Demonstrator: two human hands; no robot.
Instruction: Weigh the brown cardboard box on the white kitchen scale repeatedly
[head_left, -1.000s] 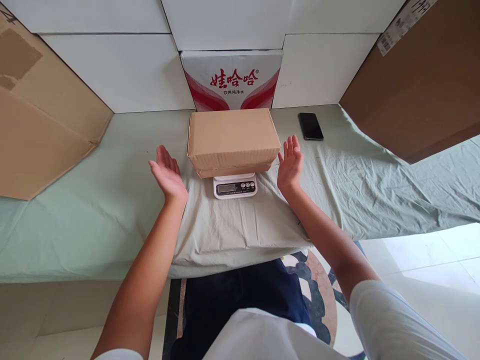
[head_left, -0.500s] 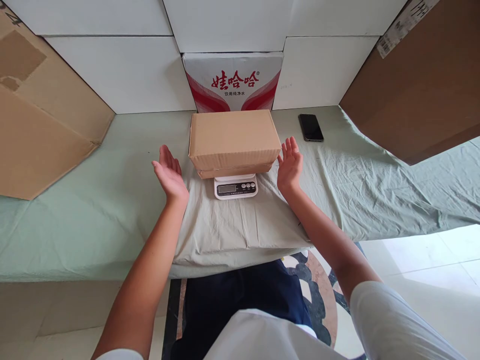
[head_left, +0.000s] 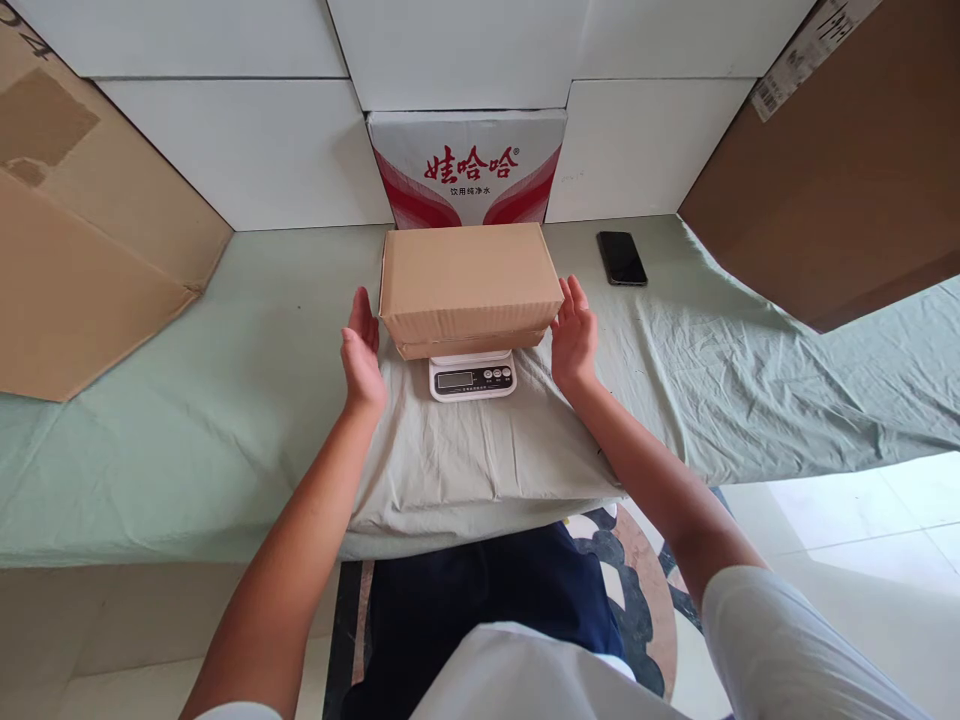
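A brown cardboard box (head_left: 469, 270) rests on top of a small white digital scale (head_left: 472, 380), whose display and buttons show at the front. The box hides the scale's platform. My left hand (head_left: 363, 350) is upright beside the box's left side, open, palm turned inward, with a small gap to the box. At the right side, my right hand (head_left: 575, 335) is also open; its fingertips are at the box's right edge, and I cannot tell whether they touch it.
A black phone (head_left: 622, 258) lies on the green cloth (head_left: 277, 350) to the right. Behind the brown box stands a white and red carton (head_left: 469, 150) against white panels. Large cardboard sheets or boxes flank the surface, one at left (head_left: 97, 230) and one at right (head_left: 840, 170).
My left hand has moved right, closer to the box. My right hand has shifted slightly left toward the box's edge. The box and scale stay in place.
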